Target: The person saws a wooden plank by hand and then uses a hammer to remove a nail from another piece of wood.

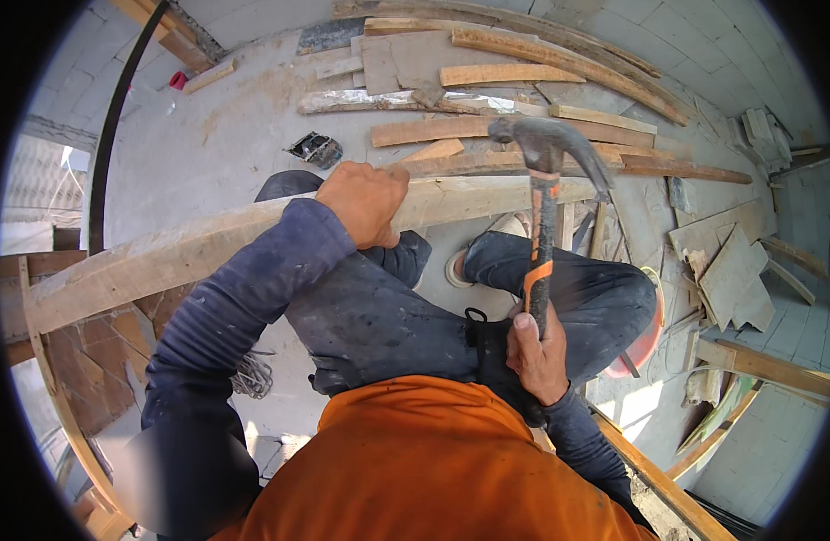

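My right hand (539, 356) is wrapped round the lower handle of a claw hammer (542, 225). The hammer stands upright, its dark metal head above the black and orange grip and its claw curving to the right. A long, thick wooden beam (162, 257) runs across in front of me, from the left over to behind the hammer. My left hand (365, 203) is closed over this beam, and its fingertips are partly hidden. My legs in dark trousers are bent beneath and beside the beam.
Several planks (514, 75) and boards lie on the floor ahead. A small dark container (315, 150) sits beyond my left hand. At right are broken board pieces (735, 279) and a pinkish bucket (648, 338) by my knee. Tangled wire (253, 374) lies at lower left.
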Motion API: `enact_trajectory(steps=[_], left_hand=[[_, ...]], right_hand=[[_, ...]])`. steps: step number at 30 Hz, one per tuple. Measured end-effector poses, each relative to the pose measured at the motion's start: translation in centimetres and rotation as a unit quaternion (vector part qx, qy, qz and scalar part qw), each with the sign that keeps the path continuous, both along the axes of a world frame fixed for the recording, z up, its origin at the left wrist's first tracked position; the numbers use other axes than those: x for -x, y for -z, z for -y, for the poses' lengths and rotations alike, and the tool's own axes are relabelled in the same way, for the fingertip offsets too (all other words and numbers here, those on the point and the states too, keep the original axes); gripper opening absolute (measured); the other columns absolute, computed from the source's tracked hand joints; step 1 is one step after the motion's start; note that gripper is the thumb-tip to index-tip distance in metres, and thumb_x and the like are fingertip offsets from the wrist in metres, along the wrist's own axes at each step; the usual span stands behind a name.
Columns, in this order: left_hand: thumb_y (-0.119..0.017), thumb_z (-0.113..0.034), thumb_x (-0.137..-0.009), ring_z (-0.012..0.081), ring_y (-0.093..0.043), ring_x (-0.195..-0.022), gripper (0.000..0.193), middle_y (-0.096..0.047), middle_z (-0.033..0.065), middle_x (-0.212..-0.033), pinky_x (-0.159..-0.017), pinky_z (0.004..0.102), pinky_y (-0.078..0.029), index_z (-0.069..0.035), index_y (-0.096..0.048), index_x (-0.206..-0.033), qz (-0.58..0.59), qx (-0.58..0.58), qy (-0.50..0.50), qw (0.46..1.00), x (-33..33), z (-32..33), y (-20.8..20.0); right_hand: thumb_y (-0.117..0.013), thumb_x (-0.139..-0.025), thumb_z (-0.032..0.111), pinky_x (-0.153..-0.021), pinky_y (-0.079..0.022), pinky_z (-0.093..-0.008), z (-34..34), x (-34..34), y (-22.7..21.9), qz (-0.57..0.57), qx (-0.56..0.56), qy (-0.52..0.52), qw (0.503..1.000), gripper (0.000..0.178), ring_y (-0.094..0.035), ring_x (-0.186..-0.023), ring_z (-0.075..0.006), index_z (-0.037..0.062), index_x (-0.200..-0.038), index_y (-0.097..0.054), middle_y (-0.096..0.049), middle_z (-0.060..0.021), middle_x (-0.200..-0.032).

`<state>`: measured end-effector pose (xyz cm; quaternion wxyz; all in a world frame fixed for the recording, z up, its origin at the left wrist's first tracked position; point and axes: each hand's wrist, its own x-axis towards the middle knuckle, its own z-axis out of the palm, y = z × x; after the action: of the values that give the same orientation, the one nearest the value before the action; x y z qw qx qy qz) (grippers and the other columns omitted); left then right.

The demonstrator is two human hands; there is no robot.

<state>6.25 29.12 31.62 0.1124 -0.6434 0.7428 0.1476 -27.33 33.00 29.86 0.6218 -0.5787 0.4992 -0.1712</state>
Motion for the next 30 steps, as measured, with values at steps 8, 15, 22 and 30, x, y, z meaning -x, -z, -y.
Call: enact_trajectory(steps=[8,15,22,30], left_hand=[[-0.086,-0.039,-0.073,0.0403,-0.072,-0.092,0.07,-0.074,0.0212,-0.097,-0.081,0.0475,-0.057,0.004,-0.06,-0.12,-0.004,-0.05,-0.016,0.999,-0.3,0.6,-0.4],[-0.086,-0.04,-0.073,0.0412,-0.072,-0.092,0.069,-0.073,0.022,-0.096,-0.081,0.0483,-0.056,0.005,-0.059,-0.119,-0.011,-0.042,-0.003,0.999,0.0,0.4,-0.2],[-0.086,-0.041,-0.074,0.0422,-0.072,-0.091,0.07,-0.073,0.0218,-0.094,-0.081,0.0486,-0.056,0.004,-0.058,-0.119,-0.017,-0.014,0.002,1.0,-0.7,0.1,0.2],[-0.081,-0.028,-0.08,0.0338,-0.071,-0.099,0.057,-0.068,0.0176,-0.113,-0.078,0.0477,-0.056,-0.002,-0.055,-0.123,0.052,0.053,0.035,0.997,1.0,-0.8,-0.5]], right_hand=[[-0.055,-0.105,0.052,-0.047,-0.04,-0.0269,0.2,-0.2,0.1,0.038,0.013,-0.005,0.999,0.051,-0.049,-0.049,-0.0081,0.0014,-0.11,-0.056,-0.053,-0.001,-0.063],[-0.053,-0.105,0.054,-0.046,-0.039,-0.0274,2.6,-1.2,1.0,-0.07,-0.073,-0.105,0.989,0.051,-0.049,-0.048,-0.0088,0.0032,-0.104,-0.054,-0.048,-0.0001,-0.058],[-0.052,-0.107,0.051,-0.048,-0.04,-0.0284,0.6,-0.6,0.4,0.048,0.025,0.002,0.999,0.048,-0.051,-0.048,-0.0115,0.0036,-0.102,-0.056,-0.052,-0.0031,-0.06],[-0.052,-0.106,0.052,-0.047,-0.037,-0.0246,4.8,-0.1,-2.7,-0.022,-0.094,-0.039,0.995,0.051,-0.05,-0.049,-0.0084,0.0017,-0.112,-0.06,-0.052,-0.0011,-0.062]])
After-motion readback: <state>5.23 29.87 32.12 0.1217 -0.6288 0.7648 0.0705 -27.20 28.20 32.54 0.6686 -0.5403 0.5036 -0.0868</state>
